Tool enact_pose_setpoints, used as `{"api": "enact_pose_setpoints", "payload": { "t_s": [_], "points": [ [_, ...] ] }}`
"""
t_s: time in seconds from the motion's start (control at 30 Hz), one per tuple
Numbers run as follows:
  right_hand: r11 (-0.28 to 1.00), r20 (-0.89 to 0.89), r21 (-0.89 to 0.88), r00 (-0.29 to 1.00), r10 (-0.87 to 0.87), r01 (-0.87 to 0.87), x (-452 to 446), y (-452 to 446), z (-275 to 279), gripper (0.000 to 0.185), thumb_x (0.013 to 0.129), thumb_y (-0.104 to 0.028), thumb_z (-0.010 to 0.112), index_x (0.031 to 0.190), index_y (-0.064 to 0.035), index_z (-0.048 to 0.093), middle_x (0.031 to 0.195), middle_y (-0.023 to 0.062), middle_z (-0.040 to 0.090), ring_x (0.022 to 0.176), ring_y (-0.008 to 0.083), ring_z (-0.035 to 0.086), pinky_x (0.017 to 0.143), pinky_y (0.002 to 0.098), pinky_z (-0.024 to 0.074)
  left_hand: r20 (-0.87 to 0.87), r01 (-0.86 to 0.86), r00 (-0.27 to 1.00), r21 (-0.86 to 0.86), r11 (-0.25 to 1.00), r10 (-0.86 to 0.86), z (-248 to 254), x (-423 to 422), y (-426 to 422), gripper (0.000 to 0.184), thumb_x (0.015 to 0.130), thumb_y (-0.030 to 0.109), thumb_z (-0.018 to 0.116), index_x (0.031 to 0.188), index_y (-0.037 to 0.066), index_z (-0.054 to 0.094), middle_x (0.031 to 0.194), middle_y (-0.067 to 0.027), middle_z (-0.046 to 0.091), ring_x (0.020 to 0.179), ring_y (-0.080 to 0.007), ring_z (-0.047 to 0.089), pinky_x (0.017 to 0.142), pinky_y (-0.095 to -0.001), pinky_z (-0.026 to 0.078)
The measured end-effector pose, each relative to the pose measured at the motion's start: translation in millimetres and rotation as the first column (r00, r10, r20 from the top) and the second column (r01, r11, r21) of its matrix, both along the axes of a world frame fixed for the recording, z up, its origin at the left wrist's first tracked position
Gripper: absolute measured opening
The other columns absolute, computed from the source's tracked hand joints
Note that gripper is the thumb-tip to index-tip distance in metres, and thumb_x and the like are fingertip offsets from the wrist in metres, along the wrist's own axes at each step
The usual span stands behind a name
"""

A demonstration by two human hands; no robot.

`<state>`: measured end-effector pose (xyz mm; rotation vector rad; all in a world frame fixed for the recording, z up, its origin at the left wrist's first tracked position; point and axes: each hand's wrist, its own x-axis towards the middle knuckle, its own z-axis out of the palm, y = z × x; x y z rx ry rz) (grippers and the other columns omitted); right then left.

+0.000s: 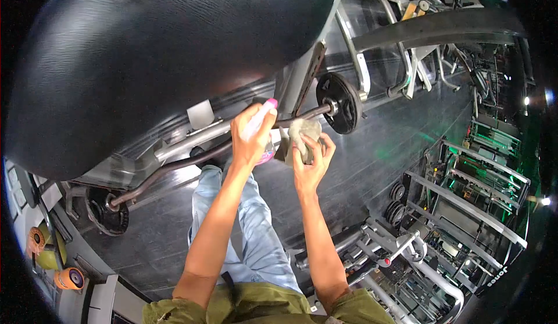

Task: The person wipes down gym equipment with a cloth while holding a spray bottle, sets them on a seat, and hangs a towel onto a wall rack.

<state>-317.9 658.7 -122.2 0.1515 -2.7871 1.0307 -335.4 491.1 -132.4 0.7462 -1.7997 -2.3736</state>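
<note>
My left hand (249, 135) is closed around a spray bottle (256, 124) with a white head and a pink tip; its clear and pink body shows below my fingers. Bunched in my right hand (312, 164) is a pale cloth (305, 129), pinched between thumb and fingers, with part of it hanging down to the left. Both hands are at a bent barbell (195, 161), and the cloth is beside its right end. Whether the cloth touches the bar I cannot tell. A black weight plate (343, 104) sits on that end, another plate (107, 210) on the far left end.
A large black padded bench (174, 50) fills the upper left, above the bar. Metal machine frames (360, 62) stand at the upper right. Racks (465, 207) and more plates (396, 210) are at the right. Dark flooring (372, 167) lies between. Orange-ended rollers (70, 278) are at the lower left.
</note>
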Motion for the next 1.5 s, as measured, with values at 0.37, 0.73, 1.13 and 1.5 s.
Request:
{"api": "enact_pose_setpoints", "payload": {
  "t_s": [0.37,0.73,1.13,1.5],
  "points": [
    [0.925,-0.241,0.232,0.903,0.355,-0.302,-71,-2,16,0.056,0.059,-0.003,0.079,0.111,-0.0246,0.072,0.107,-0.0029,0.062,0.097,0.0245,0.055,0.082,0.0357,0.05,-0.028,-0.08,0.996,0.21,0.975,0.088,-14,-4,3,0.037,0.096,0.032,0.058,0.092,-0.004,0.065,0.075,-0.0083,0.061,0.048,-0.0124,0.053,0.049,-0.0283,0.049],
    [0.359,0.156,0.748,0.674,0.722,-0.558,-141,-14,-2,0.012,0.072,-0.009,0.067,0.084,-0.0082,0.072,0.103,0.0028,0.058,0.1,0.0229,0.059,0.06,0.032,0.0589,0.112,0.027,0.992,0.212,0.977,-0.051,-26,79,-19,0.037,0.096,0.032,0.054,0.085,-0.003,0.059,0.077,-0.0112,0.06,0.049,-0.0134,0.054,0.051,-0.0284,0.049],
    [0.327,0.008,0.832,0.599,0.8,-0.448,-173,-75,32,0.006,0.075,-0.012,0.067,0.078,-0.0103,0.073,0.096,0.0066,0.065,0.096,0.0227,0.062,0.057,0.0336,0.0552,0.101,0.093,0.985,0.361,0.928,-0.138,-24,101,-8,0.034,0.092,0.03,0.054,0.083,-0.003,0.058,0.079,-0.0134,0.062,0.048,-0.0164,0.055,0.051,-0.0284,0.048],
    [-0.108,0.434,0.848,0.564,0.702,-0.519,-171,-110,14,0.031,0.091,-0.025,0.057,0.12,-0.0159,0.067,0.114,0.0044,0.065,0.117,0.0283,0.054,0.077,0.053,0.0463,0.073,0.04,0.995,0.364,0.931,-0.071,-28,101,-32,0.036,0.088,0.03,0.056,0.083,-0.005,0.059,0.079,-0.0167,0.061,0.046,-0.0173,0.053,0.05,-0.031,0.05]
  ]
}}
